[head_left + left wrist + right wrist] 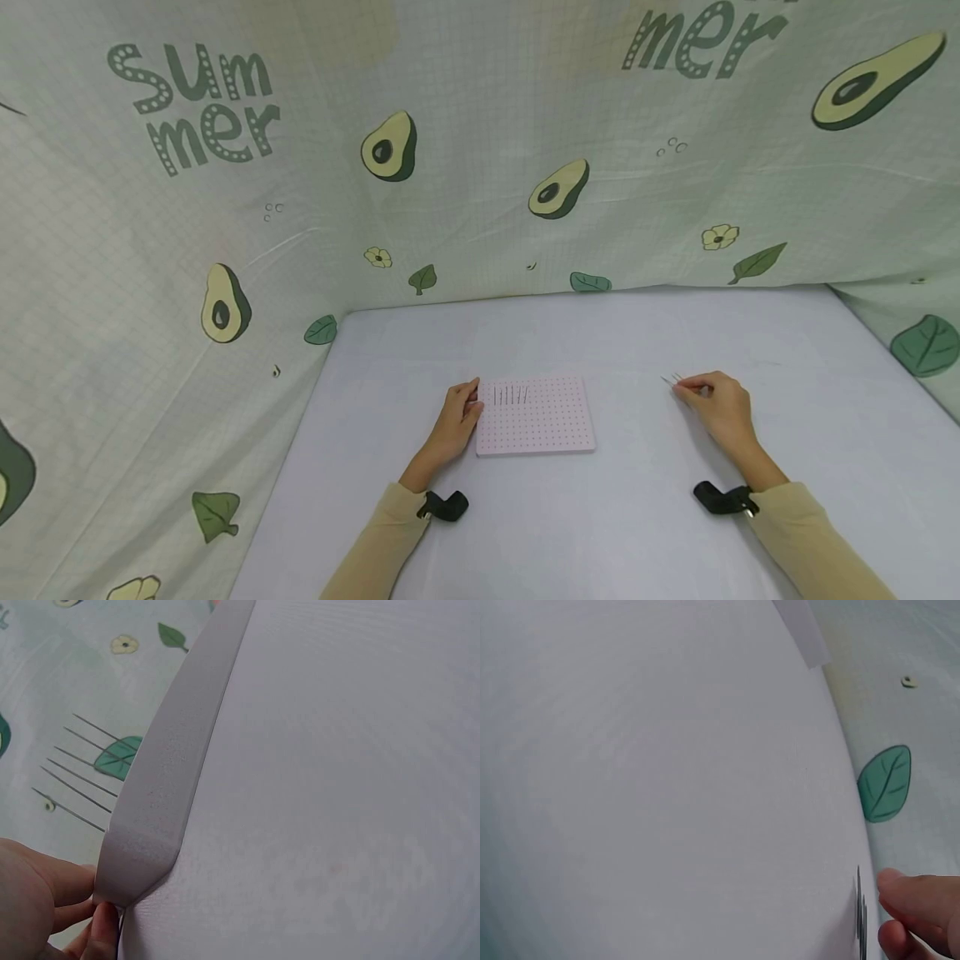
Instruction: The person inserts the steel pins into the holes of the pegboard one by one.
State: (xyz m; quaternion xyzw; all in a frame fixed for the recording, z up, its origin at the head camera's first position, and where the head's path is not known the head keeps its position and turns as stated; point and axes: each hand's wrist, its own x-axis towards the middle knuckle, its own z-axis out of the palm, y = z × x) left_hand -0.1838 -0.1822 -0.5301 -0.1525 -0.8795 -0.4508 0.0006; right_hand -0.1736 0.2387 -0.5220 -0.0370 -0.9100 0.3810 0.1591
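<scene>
A pale pink pegboard [536, 425] with rows of small holes lies in the middle of the table, several thin dark pins [512, 395] standing in its upper left part. My left hand [452, 425] grips the board by its left side, fingers and thumb around the edge; the left wrist view shows the pins [82, 769] rising past the board's side wall [169, 757]. Well to the right, my right hand [718, 410] is over a few loose thin metal pins [861, 919]. Its fingertips [891, 879] are right beside them, slightly apart, with nothing visible between.
The white table [622, 517] meets a hanging cloth [465, 242] printed with avocados and leaves at the back and left. A black wrist mount [446, 506] is strapped on the left arm, another mount [723, 498] on the right.
</scene>
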